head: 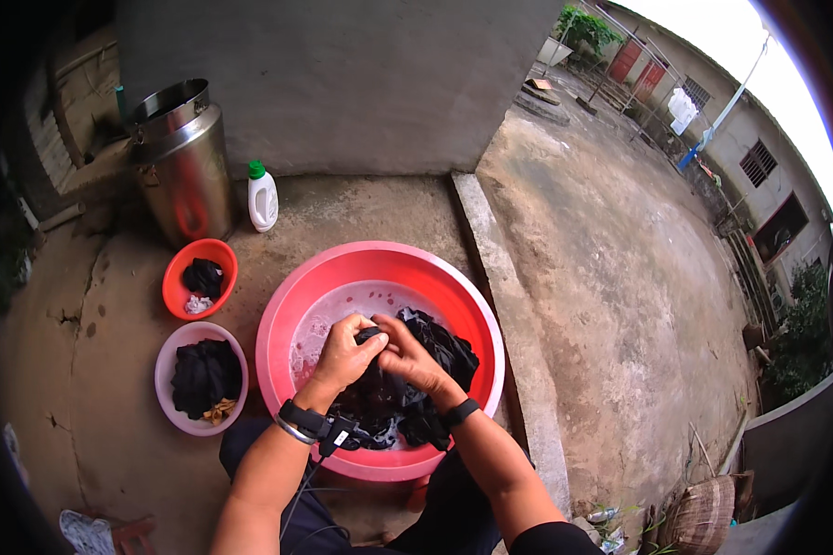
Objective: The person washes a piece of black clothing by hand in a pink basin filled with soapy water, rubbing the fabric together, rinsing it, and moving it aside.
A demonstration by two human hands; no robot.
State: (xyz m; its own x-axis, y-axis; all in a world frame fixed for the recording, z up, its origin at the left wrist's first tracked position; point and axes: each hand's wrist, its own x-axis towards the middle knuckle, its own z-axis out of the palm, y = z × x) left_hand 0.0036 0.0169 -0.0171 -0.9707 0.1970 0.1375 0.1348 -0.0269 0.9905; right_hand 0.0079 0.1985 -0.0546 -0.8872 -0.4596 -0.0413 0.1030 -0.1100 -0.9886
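Note:
In front of me stands a large pink-red plastic basin [288,305] with soapy water [368,295] in it. Wet black clothes [444,347] lie in its right and near parts. Above the basin's middle my left hand [345,357] grips a bunched piece of black cloth [369,336], which hangs down toward the rest. My right hand [413,361] meets it from the other side, fingers curled at the same cloth. The fingertips of both hands nearly touch, and part of the cloth is hidden behind them.
To the left are an orange bowl [173,281] and a pale pink bowl [165,354], both with clothes. Behind them stand a metal canister [187,166] and a white detergent bottle [263,202] with a green cap. A raised concrete curb [510,277] runs along the right.

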